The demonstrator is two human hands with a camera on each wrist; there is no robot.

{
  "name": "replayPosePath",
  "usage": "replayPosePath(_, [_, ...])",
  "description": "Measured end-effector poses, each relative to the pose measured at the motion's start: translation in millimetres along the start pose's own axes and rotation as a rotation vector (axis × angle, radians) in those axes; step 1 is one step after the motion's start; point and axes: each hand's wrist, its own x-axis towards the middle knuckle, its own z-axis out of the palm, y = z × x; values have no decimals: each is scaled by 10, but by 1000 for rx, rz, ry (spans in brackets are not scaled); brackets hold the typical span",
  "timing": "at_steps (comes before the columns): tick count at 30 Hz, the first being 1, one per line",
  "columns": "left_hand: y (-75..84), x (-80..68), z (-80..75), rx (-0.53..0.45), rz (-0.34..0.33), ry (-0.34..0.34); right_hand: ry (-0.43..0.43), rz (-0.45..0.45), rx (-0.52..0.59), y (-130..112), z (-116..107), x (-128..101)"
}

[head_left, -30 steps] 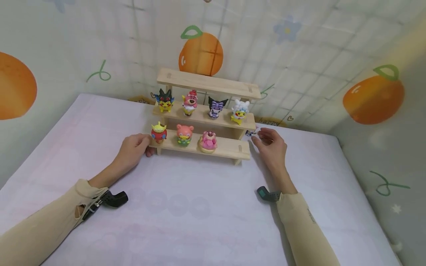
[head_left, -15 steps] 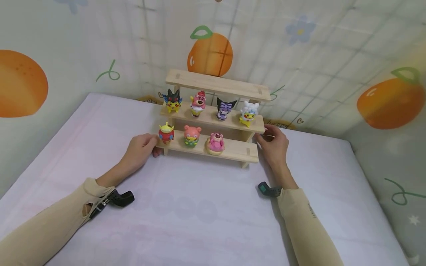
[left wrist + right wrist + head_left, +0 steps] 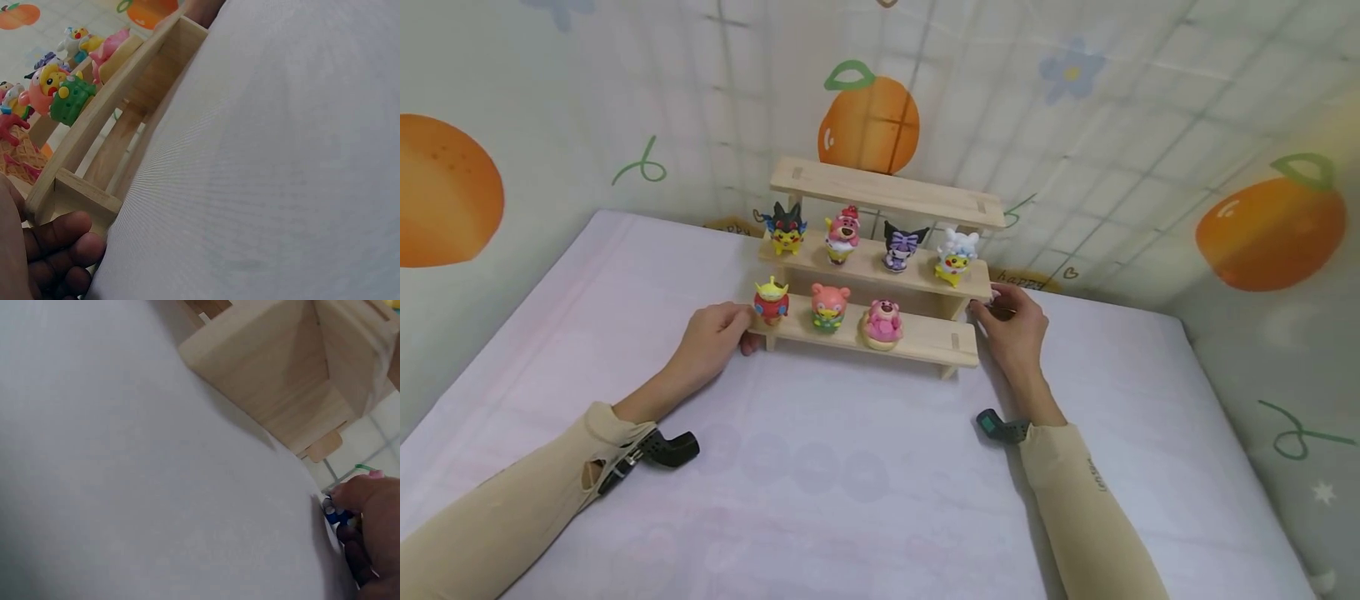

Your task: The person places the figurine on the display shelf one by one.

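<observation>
A three-tier wooden display stand (image 3: 928, 337) stands on the table. My left hand (image 3: 718, 333) holds the left end of its lowest shelf; in the left wrist view that hand's curled fingers (image 3: 62, 247) lie under the shelf's edge. Right of the stand, my right hand (image 3: 1018, 329) pinches a small blue-and-white figurine (image 3: 338, 515), mostly hidden by the fingers. On the lowest shelf are a three-eyed alien figurine (image 3: 771, 302), a pink-hooded figurine (image 3: 830, 308) and a pink bear figurine (image 3: 882, 323).
Along the middle shelf stand a dark-hooded yellow figurine (image 3: 787, 232), another pink bear (image 3: 843, 236), a black-eared purple figurine (image 3: 902, 248) and a white-hooded yellow figurine (image 3: 956, 258). The top shelf (image 3: 887, 190) sits close to the orange-printed curtain (image 3: 730, 125). A white cloth (image 3: 820, 533) covers the table.
My right hand's thumb and fingers have come round the figurine, which lay beside the fingertips a second ago. My left hand has stayed on the shelf end. The head view has shifted slightly.
</observation>
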Motion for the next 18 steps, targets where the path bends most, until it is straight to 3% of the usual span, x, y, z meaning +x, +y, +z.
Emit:
replayPosePath(9, [-1, -2, -9, -2, -1, -1, -8, 29, 13, -34, -79, -173])
replayPosePath(18, [-17, -1, -6, -4, -8, -5, 3, -43, 1, -85, -214, -432])
